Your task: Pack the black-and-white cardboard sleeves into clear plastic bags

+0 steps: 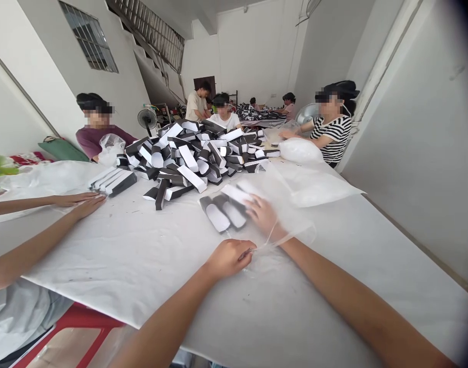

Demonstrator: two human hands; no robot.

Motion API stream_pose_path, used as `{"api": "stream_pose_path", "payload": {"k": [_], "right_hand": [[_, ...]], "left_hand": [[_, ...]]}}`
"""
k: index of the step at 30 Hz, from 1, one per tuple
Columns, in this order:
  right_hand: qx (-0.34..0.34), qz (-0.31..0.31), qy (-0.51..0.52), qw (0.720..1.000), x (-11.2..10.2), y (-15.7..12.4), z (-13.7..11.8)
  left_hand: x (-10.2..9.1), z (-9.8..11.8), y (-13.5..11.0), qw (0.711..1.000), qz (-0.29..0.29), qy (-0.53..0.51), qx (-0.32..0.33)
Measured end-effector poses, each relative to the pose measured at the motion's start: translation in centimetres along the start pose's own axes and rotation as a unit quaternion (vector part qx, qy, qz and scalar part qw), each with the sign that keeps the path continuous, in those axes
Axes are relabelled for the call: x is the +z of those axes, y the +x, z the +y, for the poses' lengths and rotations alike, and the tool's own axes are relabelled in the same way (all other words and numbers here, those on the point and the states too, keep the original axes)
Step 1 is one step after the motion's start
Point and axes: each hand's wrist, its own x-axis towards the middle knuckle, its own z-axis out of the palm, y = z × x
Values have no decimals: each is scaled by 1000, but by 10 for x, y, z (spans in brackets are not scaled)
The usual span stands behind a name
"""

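Observation:
My left hand (231, 255) is closed, pinching the edge of a clear plastic bag (295, 230) near the front of the table. My right hand (262, 217) reaches inside the bag, its fingers apart and somewhat blurred. Its fingertips touch a white-faced piece (236, 194) among the black-and-white folded card pieces (216, 217) lying side by side in the bag. Just beyond the bag rises a big heap of similar pieces (187, 158).
On the left, a co-worker's hands (88, 202) rest by a bagged row of pieces (114, 181). More plastic bags (321, 186) lie at the right on the white-covered table (141, 250). Other people sit around it. A red stool (84, 319) stands at lower left.

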Motion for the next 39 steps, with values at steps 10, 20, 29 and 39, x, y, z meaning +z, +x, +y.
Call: {"api": "stream_pose_path", "payload": {"k": [10,20,29,39], "right_hand": [[-7,-1,7,1000,1,-3,0],[3,-72,-42,997,-23,-13,-30],[-51,-409,190,891,-187,-8,-105],[-39,-193,-91,976,1,164,-107]], "left_hand": [[0,0,0,1000,-11,5,2],[-2,-6,0,999,27,-1,-39],[4,-9,4,996,17,-32,-79],[5,-15,3,993,-42,-95,-59]]}}
